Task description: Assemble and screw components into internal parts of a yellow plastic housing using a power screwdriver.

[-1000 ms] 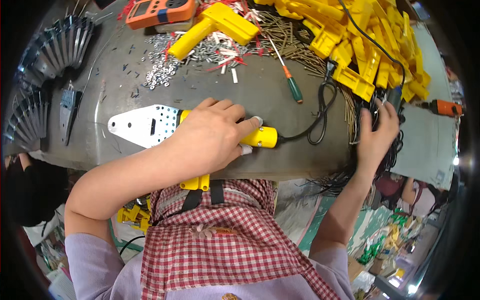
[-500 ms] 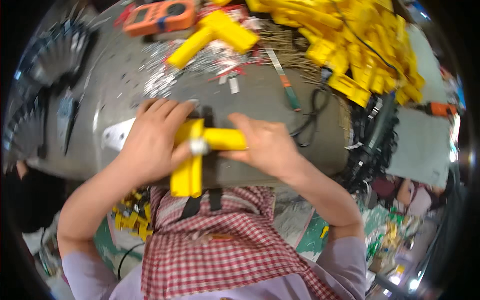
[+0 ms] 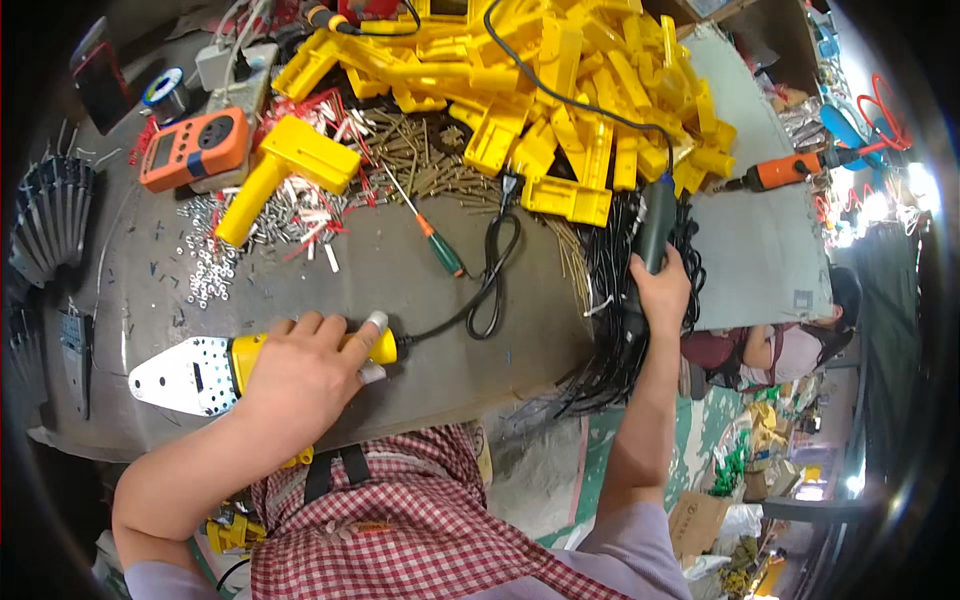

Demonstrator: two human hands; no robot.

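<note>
left hand (image 3: 305, 365): i see it closed over a yellow plastic tool with a perforated silver plate (image 3: 245, 362), lying on the grey tabletop (image 3: 370, 288).
right hand (image 3: 662, 292): wrapped round a dark green cylindrical power tool (image 3: 656, 225) over bundled black cables (image 3: 603, 365).
print: marks on the brown cardboard box (image 3: 698, 522), too small for me to read.
in between: a black cord (image 3: 437, 326) and a green-and-orange-handled screwdriver (image 3: 440, 248); heaped yellow plastic casings (image 3: 565, 95) behind.

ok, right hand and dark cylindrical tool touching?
Touching: the head view shows the right hand closed around the dark cylindrical tool, no gap between them.
</note>
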